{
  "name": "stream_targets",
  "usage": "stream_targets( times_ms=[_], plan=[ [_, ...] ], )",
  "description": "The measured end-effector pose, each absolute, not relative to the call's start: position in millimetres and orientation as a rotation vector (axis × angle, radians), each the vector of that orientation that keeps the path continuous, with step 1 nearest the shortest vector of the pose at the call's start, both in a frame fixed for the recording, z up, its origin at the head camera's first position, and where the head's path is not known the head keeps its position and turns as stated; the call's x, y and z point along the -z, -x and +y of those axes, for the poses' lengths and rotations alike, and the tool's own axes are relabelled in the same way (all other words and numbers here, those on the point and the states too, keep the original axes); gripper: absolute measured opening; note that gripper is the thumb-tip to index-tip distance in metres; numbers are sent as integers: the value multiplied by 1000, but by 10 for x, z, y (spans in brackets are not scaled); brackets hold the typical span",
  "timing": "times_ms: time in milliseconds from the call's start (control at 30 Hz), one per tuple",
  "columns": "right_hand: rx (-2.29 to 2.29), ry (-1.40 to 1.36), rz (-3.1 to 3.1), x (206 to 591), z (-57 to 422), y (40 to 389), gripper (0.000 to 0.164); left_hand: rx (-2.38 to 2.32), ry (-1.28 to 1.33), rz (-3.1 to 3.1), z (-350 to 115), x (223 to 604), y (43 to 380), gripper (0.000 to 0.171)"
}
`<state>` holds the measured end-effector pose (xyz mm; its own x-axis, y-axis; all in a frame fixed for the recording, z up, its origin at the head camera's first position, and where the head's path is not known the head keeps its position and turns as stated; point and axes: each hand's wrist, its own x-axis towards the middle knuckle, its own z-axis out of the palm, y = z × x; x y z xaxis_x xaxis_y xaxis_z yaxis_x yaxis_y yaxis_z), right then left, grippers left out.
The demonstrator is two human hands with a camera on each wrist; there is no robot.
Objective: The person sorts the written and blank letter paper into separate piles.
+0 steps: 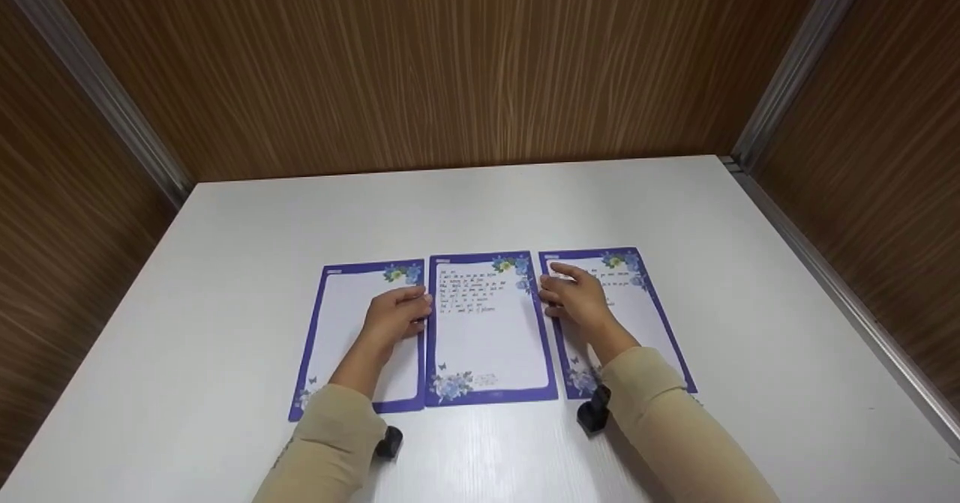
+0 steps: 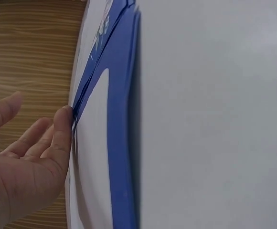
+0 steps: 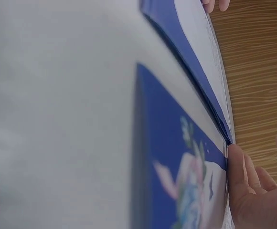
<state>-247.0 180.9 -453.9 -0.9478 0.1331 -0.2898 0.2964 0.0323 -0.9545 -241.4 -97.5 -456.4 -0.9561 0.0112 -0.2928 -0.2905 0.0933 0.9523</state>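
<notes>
Three purple-bordered sheets of floral letter paper lie side by side. On the middle sheet [image 1: 491, 345], several lines of writing run across the upper part. My left hand [image 1: 394, 317] lies over the left sheet [image 1: 337, 315], its fingertips at the seam beside the middle sheet; no writing shows on the visible part. Over the left edge of the right sheet [image 1: 652, 330], which bears some writing, is my right hand [image 1: 577, 298], fingers spread and reaching the middle sheet's right border. In the right wrist view its fingertips [image 3: 235, 155] touch down at the gap between two sheets.
The sheets rest on a white table [image 1: 480, 207] enclosed by wood-grain panels [image 1: 465, 68] at the back and sides. Metal rails run along the corners. Black wrist devices [image 1: 592, 413] sit under both sleeves. A wider gap separates the middle and right sheets.
</notes>
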Motion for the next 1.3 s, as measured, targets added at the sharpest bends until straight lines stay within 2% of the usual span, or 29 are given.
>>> stream_targets(
  times_ms=[333,567,800,1067,1300],
  plan=[
    [2037,-415,2207,4549,1797,2458,53,-1911,305,2207,-981,4547,2405,43],
    [2050,-331,2235,4572,1775,2466,59,-1999,297,2138,-977,4558,2401,38],
    [2003,-340,2247,4584,1766,2469,65,-2077,279,2066,-938,4580,2403,48],
    [1932,-373,2262,4596,1768,2473,50,-2023,295,2112,-874,4609,2423,54],
    [1899,-409,2270,4606,1820,2467,41,-1938,349,2186,-846,4600,2421,41]
  ],
)
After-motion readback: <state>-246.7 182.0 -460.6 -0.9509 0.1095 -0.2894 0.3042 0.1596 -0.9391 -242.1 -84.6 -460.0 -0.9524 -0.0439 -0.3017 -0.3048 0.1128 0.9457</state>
